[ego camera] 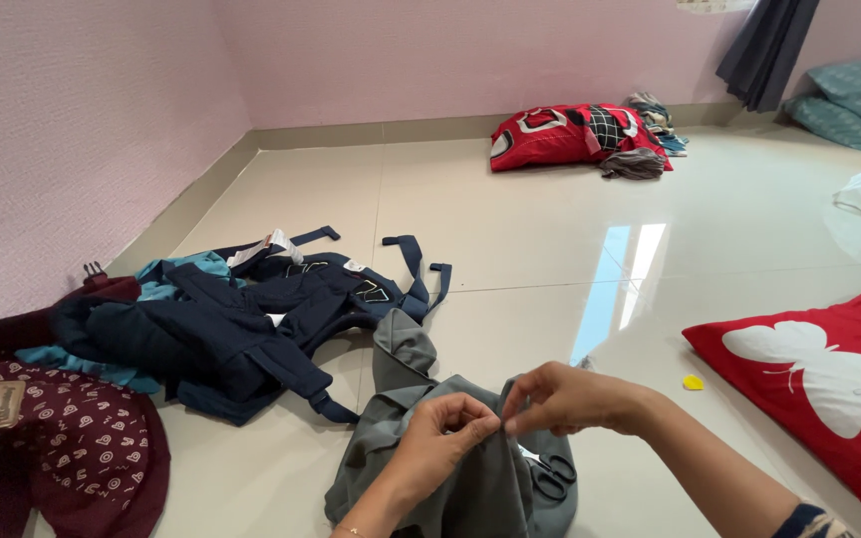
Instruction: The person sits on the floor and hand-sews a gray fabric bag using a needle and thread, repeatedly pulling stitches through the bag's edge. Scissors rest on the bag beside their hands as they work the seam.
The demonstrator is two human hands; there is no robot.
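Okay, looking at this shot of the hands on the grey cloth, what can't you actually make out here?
Head view only:
- What the left hand and right hand pinch: hidden between fingertips and grey cloth.
- Scissors: blades covered by the cloth.
- Grey cloth: lower part cut by the bottom edge.
- Red cushion: cut by the right edge.
- Small yellow thing: too small to identify.

Pale pink textured walls [82, 130] meeting at a corner, edged by a beige skirting [371, 132]. Glossy cream tiled floor [510, 229], thin grout lines, a bright streak of daylight [618, 279] mirrored in it. Dark curtain [764, 45] hanging at top right. Teal pillows [854, 100] stacked beside it. Red bundle [570, 134] against the far wall. Red butterfly cushion [829, 384] at right.
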